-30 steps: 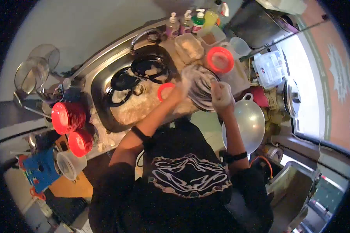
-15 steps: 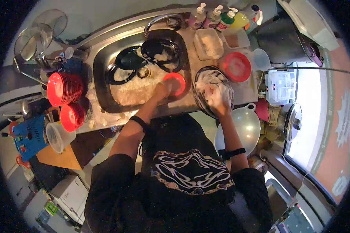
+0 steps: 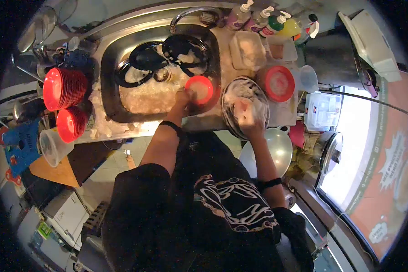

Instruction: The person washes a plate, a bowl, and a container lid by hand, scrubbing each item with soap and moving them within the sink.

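My left hand (image 3: 182, 96) grips the left edge of a red bowl (image 3: 199, 89) over the front right part of the sink. At the counter, my right hand (image 3: 250, 120) lies inside a dark round dish (image 3: 228, 119) full of white suds. Its fingers are curled and foamy, and whatever they hold is hidden. Several black plates (image 3: 147, 55) with suds on them lie in the steel sink (image 3: 108, 68), below the faucet (image 3: 177, 21). Another red bowl (image 3: 279, 84) with foam inside stands to the right of the sudsy dish.
Stacks of red bowls (image 3: 54, 89) stand left of the sink, beside a clear plastic tub (image 3: 54, 147). Pump bottles (image 3: 239, 17) line the back of the counter, near a plastic container (image 3: 248, 50). Below the counter on the right is a large metal bowl (image 3: 276, 154).
My left hand has shifted slightly left with the red bowl, and more of the bowl's inside shows. My right hand stays in the sudsy dish. The whole view has shifted a little.
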`<state>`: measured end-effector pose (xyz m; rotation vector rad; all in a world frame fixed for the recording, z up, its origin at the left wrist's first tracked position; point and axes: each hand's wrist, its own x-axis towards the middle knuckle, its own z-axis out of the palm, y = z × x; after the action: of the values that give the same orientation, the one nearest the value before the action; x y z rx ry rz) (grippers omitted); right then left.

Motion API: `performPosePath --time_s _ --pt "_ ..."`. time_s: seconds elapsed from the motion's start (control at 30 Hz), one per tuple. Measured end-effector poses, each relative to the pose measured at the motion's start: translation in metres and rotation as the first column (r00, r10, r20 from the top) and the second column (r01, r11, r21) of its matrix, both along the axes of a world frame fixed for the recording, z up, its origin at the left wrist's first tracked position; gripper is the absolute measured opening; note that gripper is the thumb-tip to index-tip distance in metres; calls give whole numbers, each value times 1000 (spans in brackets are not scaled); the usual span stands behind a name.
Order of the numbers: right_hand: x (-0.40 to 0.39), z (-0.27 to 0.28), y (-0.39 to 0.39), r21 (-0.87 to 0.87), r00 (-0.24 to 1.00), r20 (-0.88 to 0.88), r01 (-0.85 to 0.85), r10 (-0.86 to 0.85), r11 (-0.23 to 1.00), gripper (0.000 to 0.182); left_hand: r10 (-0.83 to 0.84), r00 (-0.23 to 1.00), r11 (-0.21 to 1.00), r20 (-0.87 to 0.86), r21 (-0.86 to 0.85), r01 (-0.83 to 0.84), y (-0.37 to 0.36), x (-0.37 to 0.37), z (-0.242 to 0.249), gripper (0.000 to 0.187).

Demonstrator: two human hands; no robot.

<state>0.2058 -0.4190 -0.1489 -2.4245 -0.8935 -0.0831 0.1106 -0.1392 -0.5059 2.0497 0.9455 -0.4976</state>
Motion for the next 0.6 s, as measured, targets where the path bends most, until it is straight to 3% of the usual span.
performPosePath --time_s 0.1,0.17,0.23,0.3,0.33,0.37,0.4,0.43,0.47,0.5,0.53,0.57,0.6 --pt "9 -3 -11 -121 1000 0 -22 22 992 35 123 978 992 166 -1 -125 6 1 81 48" --pt "18 1 -13 -172 999 47 5 3 985 35 -102 992 989 81 117 92 17 -5 116 50" --pt "36 29 -1 -183 993 100 -50 69 982 35 163 944 966 287 149 -212 13 -28 158 45" --pt "69 50 21 -10 907 360 -231 219 973 33 263 931 946 253 124 -300 34 -53 128 41" --pt "87 47 33 -6 906 364 -231 217 973 33 261 931 945 257 128 -300 48 -67 130 41" --pt "106 42 50 35 966 233 -127 115 991 32 329 905 938 271 -205 -280 61 -81 134 40" --pt "124 38 65 64 996 91 -18 12 998 31 396 880 830 261 -513 -222 66 -91 143 39" --pt "141 38 78 74 996 93 -20 13 997 31 636 765 659 100 -586 -471 49 -81 210 36" --pt "156 40 91 -196 989 109 -82 105 977 29 637 763 664 106 -578 -474 51 -84 216 36" --pt "168 40 103 -452 975 99 -133 198 882 29 479 865 871 150 -205 -446 55 -89 218 32" --pt "176 29 113 -441 975 94 -141 202 886 29 308 945 924 110 203 -324 59 -96 222 29" --pt "182 10 119 -413 991 69 -74 112 908 26 311 944 920 107 216 -328 61 -100 232 29" --pt "190 -10 126 -388 999 39 -4 21 922 24 191 943 877 271 384 -288 60 -101 249 28"
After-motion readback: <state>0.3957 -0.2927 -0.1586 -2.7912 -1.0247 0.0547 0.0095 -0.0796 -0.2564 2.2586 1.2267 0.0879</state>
